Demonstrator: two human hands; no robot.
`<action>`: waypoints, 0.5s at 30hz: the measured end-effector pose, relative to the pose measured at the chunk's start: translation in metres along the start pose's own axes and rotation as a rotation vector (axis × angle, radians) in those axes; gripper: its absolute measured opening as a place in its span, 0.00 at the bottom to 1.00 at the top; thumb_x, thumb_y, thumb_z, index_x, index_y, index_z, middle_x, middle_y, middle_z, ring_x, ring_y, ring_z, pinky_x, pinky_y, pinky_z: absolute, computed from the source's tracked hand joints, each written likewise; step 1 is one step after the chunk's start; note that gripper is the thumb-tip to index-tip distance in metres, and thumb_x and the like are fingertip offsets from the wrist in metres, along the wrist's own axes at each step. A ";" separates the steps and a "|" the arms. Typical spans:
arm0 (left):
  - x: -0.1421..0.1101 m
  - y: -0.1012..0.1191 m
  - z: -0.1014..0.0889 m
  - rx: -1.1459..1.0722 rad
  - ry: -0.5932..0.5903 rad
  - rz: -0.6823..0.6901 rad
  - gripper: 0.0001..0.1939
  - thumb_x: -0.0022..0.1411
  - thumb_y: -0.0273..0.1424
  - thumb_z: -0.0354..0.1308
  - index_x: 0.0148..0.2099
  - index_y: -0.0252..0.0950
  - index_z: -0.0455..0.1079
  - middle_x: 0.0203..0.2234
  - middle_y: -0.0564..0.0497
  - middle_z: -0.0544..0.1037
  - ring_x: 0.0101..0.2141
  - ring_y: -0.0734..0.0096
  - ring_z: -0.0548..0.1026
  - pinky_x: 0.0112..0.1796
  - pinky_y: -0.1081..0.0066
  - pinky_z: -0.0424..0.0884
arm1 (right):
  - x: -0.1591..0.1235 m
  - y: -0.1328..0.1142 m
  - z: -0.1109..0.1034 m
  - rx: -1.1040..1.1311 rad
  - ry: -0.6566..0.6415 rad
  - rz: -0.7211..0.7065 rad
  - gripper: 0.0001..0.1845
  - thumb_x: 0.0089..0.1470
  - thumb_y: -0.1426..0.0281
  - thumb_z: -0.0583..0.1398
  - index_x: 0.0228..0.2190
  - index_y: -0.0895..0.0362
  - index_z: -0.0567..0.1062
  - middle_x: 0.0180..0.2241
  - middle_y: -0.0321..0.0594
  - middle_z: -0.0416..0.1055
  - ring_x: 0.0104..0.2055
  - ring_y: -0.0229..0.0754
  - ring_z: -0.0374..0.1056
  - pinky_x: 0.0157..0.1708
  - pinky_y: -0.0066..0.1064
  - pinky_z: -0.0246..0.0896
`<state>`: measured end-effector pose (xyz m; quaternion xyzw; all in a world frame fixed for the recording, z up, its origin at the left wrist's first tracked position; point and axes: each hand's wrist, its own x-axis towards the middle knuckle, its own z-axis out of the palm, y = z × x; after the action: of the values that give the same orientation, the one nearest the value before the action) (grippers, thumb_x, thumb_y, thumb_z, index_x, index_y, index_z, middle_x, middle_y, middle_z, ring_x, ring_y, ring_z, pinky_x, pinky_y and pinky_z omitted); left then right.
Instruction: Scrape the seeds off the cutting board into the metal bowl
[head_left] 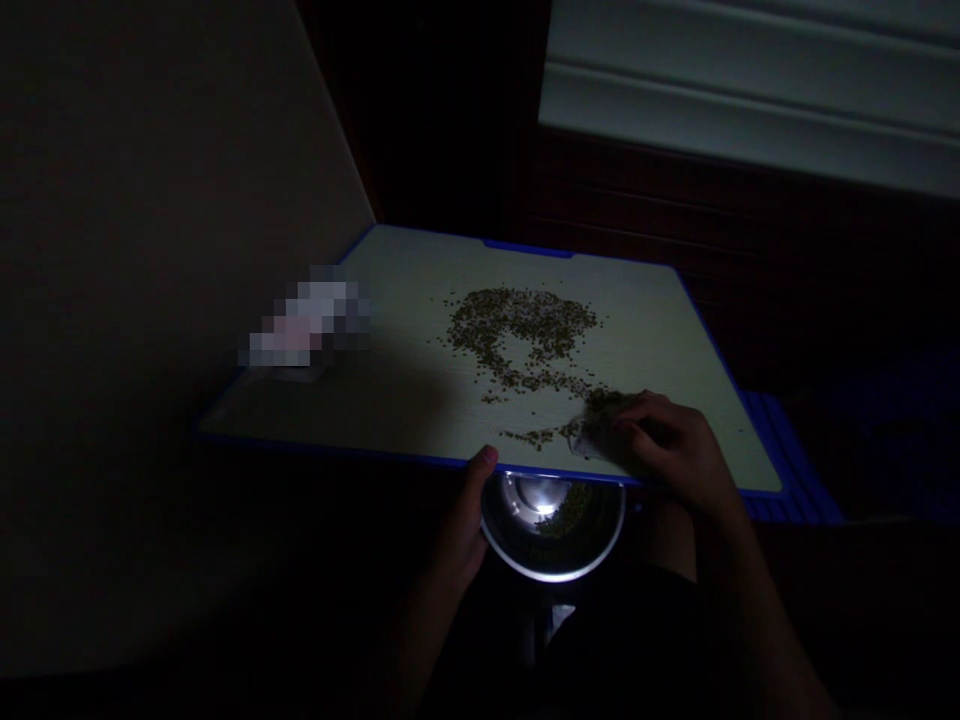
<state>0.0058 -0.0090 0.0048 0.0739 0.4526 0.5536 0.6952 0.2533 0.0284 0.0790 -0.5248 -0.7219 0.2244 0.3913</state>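
Note:
Small greenish grains, perhaps mung beans (525, 320), lie scattered in a loose ring on a pale tabletop (397, 290) with a blue edge. My right hand (667, 440) is low over the near right part, its fingers curled down among some of the grains. A clear, pale-edged piece (581, 437) shows by its fingertips; the dark hides how it is held. Under the near edge is a shiny metal pot (555, 574) with more grains inside. My left hand (471, 520) is closed around the pot's left side, its thumb up against the table edge.
A blurred-out pale object (300, 325) stands at the table's left edge. A wall (187, 200) rises on the left, and pale horizontal panels (750, 90) are at the back right. Blue striped cloth (787, 460) is beyond the right edge. The room is very dark.

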 end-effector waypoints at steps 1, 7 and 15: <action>0.000 0.000 0.000 0.004 0.006 -0.008 0.29 0.62 0.41 0.70 0.62 0.35 0.74 0.56 0.40 0.82 0.65 0.50 0.72 0.66 0.57 0.65 | 0.000 0.001 0.000 0.000 -0.013 0.012 0.07 0.58 0.66 0.64 0.30 0.53 0.81 0.32 0.38 0.81 0.37 0.46 0.75 0.42 0.41 0.65; -0.001 0.001 0.000 0.011 0.005 -0.019 0.30 0.62 0.42 0.70 0.63 0.35 0.74 0.57 0.41 0.81 0.64 0.50 0.72 0.66 0.56 0.66 | 0.002 0.001 0.000 0.022 -0.088 -0.025 0.07 0.60 0.65 0.65 0.31 0.53 0.83 0.34 0.39 0.84 0.39 0.46 0.77 0.44 0.40 0.66; 0.001 -0.001 -0.003 0.025 0.000 -0.036 0.29 0.62 0.43 0.70 0.60 0.34 0.76 0.58 0.40 0.81 0.64 0.48 0.73 0.64 0.56 0.68 | 0.004 -0.002 -0.001 0.098 -0.155 -0.079 0.06 0.60 0.65 0.65 0.34 0.51 0.84 0.35 0.38 0.84 0.38 0.45 0.78 0.44 0.42 0.68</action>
<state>0.0044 -0.0096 0.0016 0.0744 0.4605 0.5355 0.7040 0.2521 0.0314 0.0821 -0.4574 -0.7583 0.2838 0.3677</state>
